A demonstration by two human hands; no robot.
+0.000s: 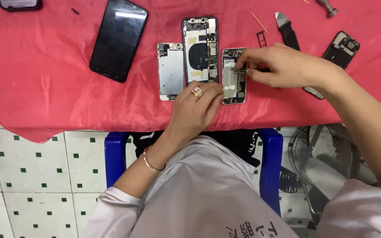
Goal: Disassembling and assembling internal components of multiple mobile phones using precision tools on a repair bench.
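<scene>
An opened small phone body [234,76] lies on the red cloth [45,75], its insides showing. My left hand [197,105], with a ring and a bracelet, rests its fingertips on the phone's lower left edge. My right hand [278,66] reaches in from the right and pinches at a small part on the phone's upper right. To the left lie a taller opened phone [200,48] and a detached silver screen panel [170,70].
A black phone [118,39] lies face up at the upper left. Another dismantled phone [340,53], a black-handled pry tool [287,31], a SIM tray [261,39] and a thin stick [259,22] lie at the upper right. A blue chair [115,154] and tiled floor show below.
</scene>
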